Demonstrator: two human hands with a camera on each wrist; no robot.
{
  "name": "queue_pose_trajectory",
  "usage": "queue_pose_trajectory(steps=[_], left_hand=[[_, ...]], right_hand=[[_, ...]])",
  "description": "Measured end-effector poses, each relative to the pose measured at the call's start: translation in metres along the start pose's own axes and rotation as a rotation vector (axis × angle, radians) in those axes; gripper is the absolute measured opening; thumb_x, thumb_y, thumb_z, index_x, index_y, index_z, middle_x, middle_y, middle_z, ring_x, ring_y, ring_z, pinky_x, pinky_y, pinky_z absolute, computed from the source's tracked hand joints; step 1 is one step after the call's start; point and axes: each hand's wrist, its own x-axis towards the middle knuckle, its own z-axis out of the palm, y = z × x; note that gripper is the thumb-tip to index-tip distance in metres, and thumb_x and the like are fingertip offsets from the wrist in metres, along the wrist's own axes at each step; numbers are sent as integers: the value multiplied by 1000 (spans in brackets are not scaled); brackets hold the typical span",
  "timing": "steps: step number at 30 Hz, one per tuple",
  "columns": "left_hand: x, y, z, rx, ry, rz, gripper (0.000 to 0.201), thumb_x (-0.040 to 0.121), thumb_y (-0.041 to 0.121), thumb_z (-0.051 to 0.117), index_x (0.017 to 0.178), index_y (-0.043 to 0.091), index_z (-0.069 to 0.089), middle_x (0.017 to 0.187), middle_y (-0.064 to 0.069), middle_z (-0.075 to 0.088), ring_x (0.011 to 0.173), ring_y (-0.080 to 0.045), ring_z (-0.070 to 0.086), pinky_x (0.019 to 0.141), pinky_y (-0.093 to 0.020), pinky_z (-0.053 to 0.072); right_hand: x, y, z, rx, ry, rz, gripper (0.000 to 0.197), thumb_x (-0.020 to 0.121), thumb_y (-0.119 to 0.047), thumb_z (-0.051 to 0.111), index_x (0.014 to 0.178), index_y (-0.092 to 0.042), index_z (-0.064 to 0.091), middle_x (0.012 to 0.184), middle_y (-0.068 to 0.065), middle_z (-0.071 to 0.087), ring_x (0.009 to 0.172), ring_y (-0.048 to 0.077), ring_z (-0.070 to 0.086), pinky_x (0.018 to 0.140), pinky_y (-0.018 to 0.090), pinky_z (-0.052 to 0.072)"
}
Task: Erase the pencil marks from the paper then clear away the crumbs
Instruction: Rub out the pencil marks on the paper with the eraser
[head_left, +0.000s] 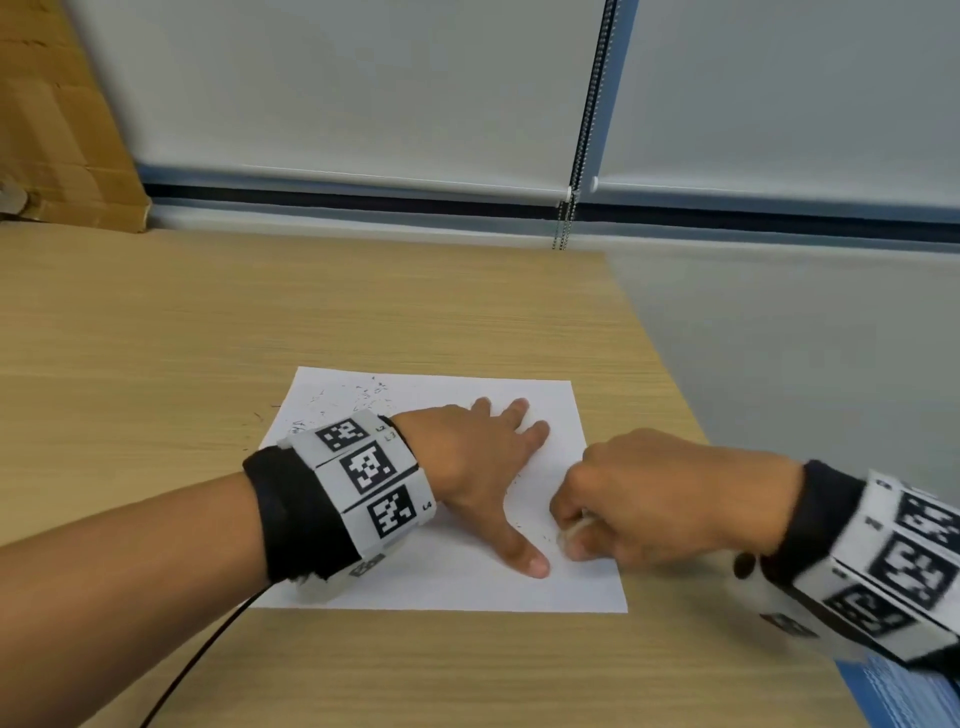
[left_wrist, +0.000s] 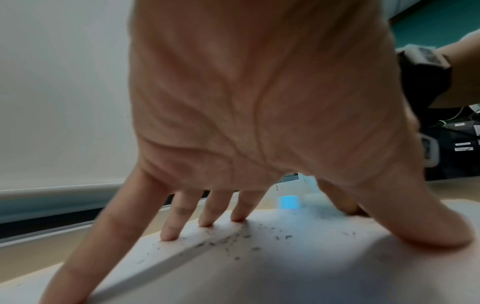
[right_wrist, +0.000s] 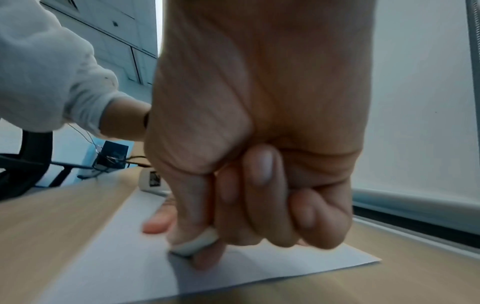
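A white sheet of paper (head_left: 447, 582) lies on the wooden table (head_left: 260, 322). My left hand (head_left: 478, 462) presses flat on the sheet with fingers spread, the thumb (head_left: 524, 556) pointing toward me. Just right of that thumb, my right hand (head_left: 665, 499) pinches a white eraser (head_left: 571, 532) against the paper; the eraser (right_wrist: 194, 243) shows between thumb and fingers in the right wrist view. Dark eraser crumbs (head_left: 358, 397) lie scattered near the sheet's far left corner, and crumbs (left_wrist: 233, 240) sit under the left palm. A faint pencil mark (head_left: 300, 427) peeks out beside the left wristband.
A cardboard box (head_left: 67, 130) stands at the table's far left corner. Window blinds with a bead chain (head_left: 566, 218) run along the back. The table's right edge (head_left: 670, 364) curves toward me. A black cable (head_left: 208, 649) trails from my left wrist.
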Motion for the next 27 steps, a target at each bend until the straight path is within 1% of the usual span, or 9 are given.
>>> queue_pose_trajectory(steps=[3,5,9,11,14,19,21,24,27], left_hand=[[1,0,-1,1,4,5,131,64,83,63,156,28,-12,164,0,-16,151,-32,3,116,-53,27],[2,0,-1,2,1,2,132,64,84,63,156,27,-12,164,0,-17,151,-32,3,116,-52,27],[2,2,-3,28,-7,-3,133,64,83,63,156,24,-13,164,-2,-17,151,-34,4,116,-51,27],[3,1,-2,28,1,1,133,63,84,63,157,24,-11,164,-3,-15,150,-35,7,116,-50,28],[5,0,-1,36,10,-3,134,62,86,61,156,25,-11,165,-2,-15,150,-34,8,115,-51,28],[5,1,-2,25,6,-3,135,62,85,63,157,22,-8,165,-2,-14,150,-33,9,116,-50,27],[6,0,-2,18,19,-7,137,59,86,64,156,17,-3,165,-2,-6,149,-33,16,114,-50,31],[8,-3,1,-13,35,-32,141,50,91,64,151,15,1,159,-1,22,143,-30,28,107,-50,39],[10,-4,3,-29,47,-59,145,45,93,64,150,17,1,152,-1,34,141,-28,32,106,-49,40]], right_hand=[[10,11,-9,-37,74,87,23,93,-36,51,79,-20,60,63,-7,49,64,15,49,65,34,45],[10,14,-7,-35,108,108,25,93,-34,51,73,-19,56,60,-5,48,62,16,49,63,35,45],[-3,-3,3,-51,17,13,27,93,-34,51,69,-22,48,59,-6,44,53,11,40,60,32,39],[1,1,-2,-43,38,32,28,92,-36,53,67,-24,48,59,-7,45,55,10,42,59,31,39],[4,10,-1,-17,130,79,26,93,-35,52,75,-17,57,58,-4,48,59,14,46,61,34,41],[-12,-9,9,-27,52,-11,24,93,-35,50,75,-20,51,59,-6,42,61,16,45,61,33,39],[-2,-1,0,-29,93,32,23,92,-36,52,77,-20,55,59,-8,44,58,12,42,61,31,40],[11,15,-7,-12,154,108,21,92,-36,54,76,-23,53,59,-9,45,58,9,42,56,29,35],[4,7,-2,32,71,31,22,92,-37,55,75,-22,55,61,-6,50,57,11,45,57,30,38]])
